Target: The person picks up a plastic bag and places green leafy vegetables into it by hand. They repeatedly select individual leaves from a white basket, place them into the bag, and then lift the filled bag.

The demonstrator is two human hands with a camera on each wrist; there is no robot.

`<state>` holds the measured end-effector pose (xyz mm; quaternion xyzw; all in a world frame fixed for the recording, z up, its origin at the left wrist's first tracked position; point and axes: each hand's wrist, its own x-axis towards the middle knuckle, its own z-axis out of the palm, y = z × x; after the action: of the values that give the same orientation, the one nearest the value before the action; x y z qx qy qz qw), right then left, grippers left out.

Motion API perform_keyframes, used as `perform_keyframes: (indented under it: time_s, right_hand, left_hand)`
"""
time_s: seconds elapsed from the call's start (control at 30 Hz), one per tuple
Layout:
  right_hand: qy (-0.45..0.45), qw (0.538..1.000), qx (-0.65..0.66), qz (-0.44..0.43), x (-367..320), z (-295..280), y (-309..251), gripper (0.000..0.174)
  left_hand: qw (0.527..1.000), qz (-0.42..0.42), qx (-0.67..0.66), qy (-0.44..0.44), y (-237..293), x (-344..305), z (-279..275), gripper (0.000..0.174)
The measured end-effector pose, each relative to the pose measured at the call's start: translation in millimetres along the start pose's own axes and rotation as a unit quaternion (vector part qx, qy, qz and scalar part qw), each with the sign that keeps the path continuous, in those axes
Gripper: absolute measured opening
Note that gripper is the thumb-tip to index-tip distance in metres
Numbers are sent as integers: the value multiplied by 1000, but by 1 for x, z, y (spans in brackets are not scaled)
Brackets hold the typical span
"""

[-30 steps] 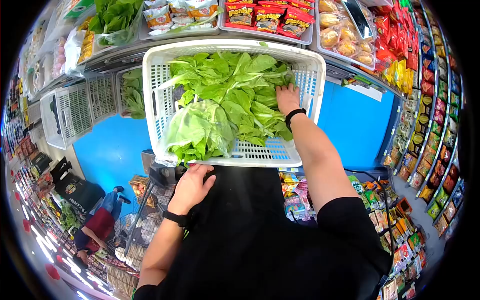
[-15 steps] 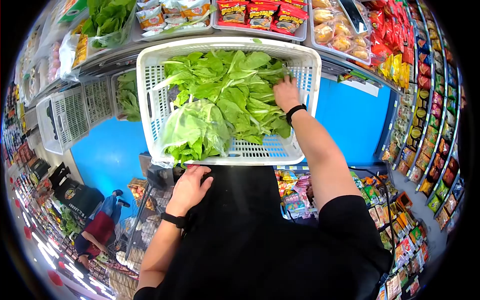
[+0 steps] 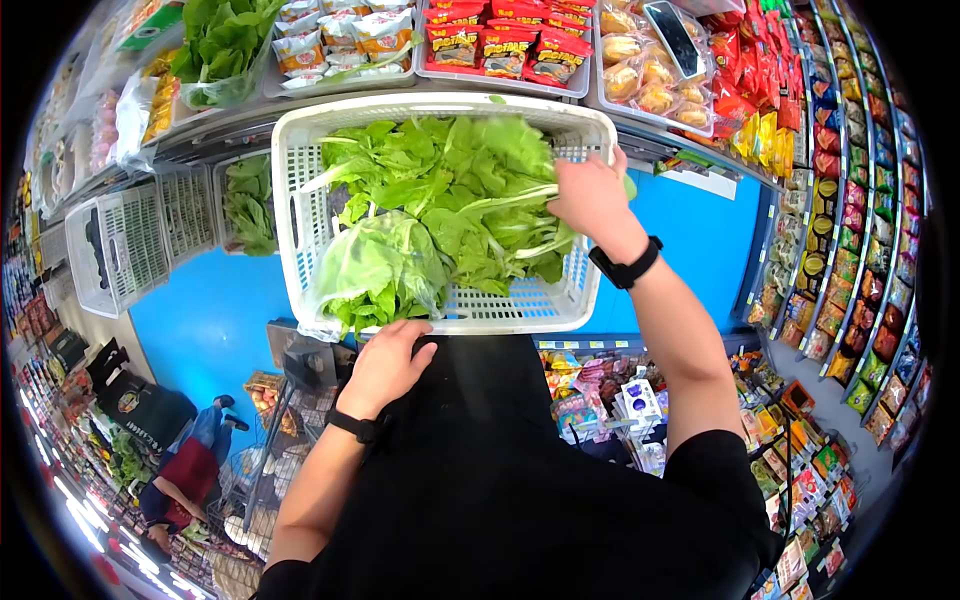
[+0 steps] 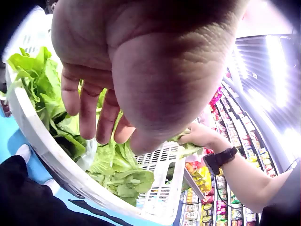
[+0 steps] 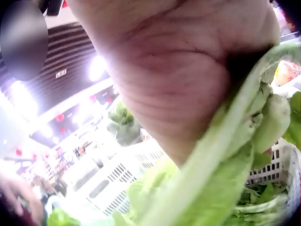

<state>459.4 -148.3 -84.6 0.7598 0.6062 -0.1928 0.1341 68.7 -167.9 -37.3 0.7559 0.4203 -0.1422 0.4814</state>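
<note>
A white slotted crate (image 3: 447,100) full of leafy greens (image 3: 400,165) stands in front of the body. At its right side my right hand (image 3: 592,198) grips the pale stems of some greens, whose leaves fan out to the left; in the right wrist view a stem (image 5: 207,155) runs beside the palm of that hand (image 5: 188,80). A clear plastic bag with greens (image 3: 375,265) lies at the crate's near left. My left hand (image 3: 390,362) rests at the near rim with relaxed fingers, and the left wrist view shows this hand (image 4: 141,75) above the rim (image 4: 51,153).
Behind the crate is a shelf with trays of red snack packets (image 3: 505,50), buns (image 3: 655,70) and a phone (image 3: 673,38). Other white crates (image 3: 118,245) stand at left. A person in a red top (image 3: 190,475) is beside a wire cart at lower left. Packed snack shelves line the right.
My right hand has risen from the greens at the crate's right side, turned, and now holds several stems, with the leaves lifted. The left hand stays by the near rim.
</note>
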Motion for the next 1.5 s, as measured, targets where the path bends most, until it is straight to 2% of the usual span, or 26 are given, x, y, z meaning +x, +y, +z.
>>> perform_keyframes:
  time_s: [0.03,0.1,0.17,0.23,0.3,0.33,0.37,0.43,0.47,0.5,0.57,0.6,0.63,0.73,0.77,0.83,0.87,0.9,0.97,1.1,1.27,1.33,1.37,1.43,1.47,1.5]
  right_hand:
    - [3,1000,-2,-1,-4,-6,1,33]
    - [-39,981,177,74,-14,-15,1,36]
    - [-49,957,273,86,-25,-10,-7,41]
    - [-53,914,388,101,-29,37,-9,41]
    - [-33,853,512,95,-37,65,-28,45]
    - [-66,824,548,129,-37,78,-39,45]
    - [-60,809,576,104,-33,111,-44,50]
    - [-76,839,529,105,-29,141,-57,63]
    - [-130,877,438,148,-24,152,-59,76]
    - [-130,877,438,148,-23,159,-60,76]
    - [-91,891,386,221,-22,169,-61,81]
    - [-76,902,357,231,-21,153,-64,70]
    - [-77,901,358,232,-19,152,-64,70]
    - [131,929,323,129,-14,143,-69,43]
    - [131,928,324,127,-9,138,-75,43]
    - [-2,923,384,36,3,126,-88,39]
    - [-28,937,345,41,10,130,-99,42]
    - [-24,938,343,42,13,136,-107,42]
    - [-31,979,193,53,17,148,-119,44]
    - [-43,988,138,54,34,186,-121,51]
    - [-3,987,162,18,21,179,-118,32]
    - [-57,891,451,9,14,164,-109,26]
    - [-51,865,498,-21,8,155,-103,27]
    - [-161,760,630,17,-12,137,-91,23]
    - [-163,759,630,15,-24,134,-88,23]
    - [-196,631,750,43,-37,132,-86,23]
  left_hand:
    - [1000,23,0,10,0,4,2,28]
    - [999,48,2,24,2,14,3,29]
    - [998,45,-51,7,9,28,6,29]
    - [996,59,-59,11,10,49,12,31]
    - [984,36,-170,-27,13,75,19,31]
    - [985,34,-170,-26,9,90,28,31]
    - [967,-13,-254,4,2,108,42,32]
    - [939,-61,-336,34,-14,130,57,33]
    - [914,-115,-387,42,-21,138,61,33]
    - [883,-167,-435,51,-29,143,67,33]
    - [888,-169,-422,69,-48,144,78,35]
    - [889,-163,-422,73,-55,141,81,35]
    - [889,-157,-423,77,-57,137,79,35]
    - [889,-160,-424,65,-64,124,75,29]
    - [881,-159,-443,52,-65,122,73,26]
    - [886,-156,-434,48,-59,116,69,22]
    - [887,-160,-432,43,-57,114,69,22]
    - [887,-164,-430,36,-56,112,70,22]
    - [892,-157,-424,23,-53,110,71,22]
    - [892,-153,-425,22,-35,101,67,21]
    - [869,-145,-471,38,-24,95,59,24]
    - [873,-145,-464,33,-28,96,59,23]
    - [878,-144,-456,29,-31,97,59,21]
    - [877,-151,-454,38,-24,99,58,30]
    - [874,-144,-459,66,-17,101,57,39]
    - [871,-136,-463,92,-12,102,55,48]
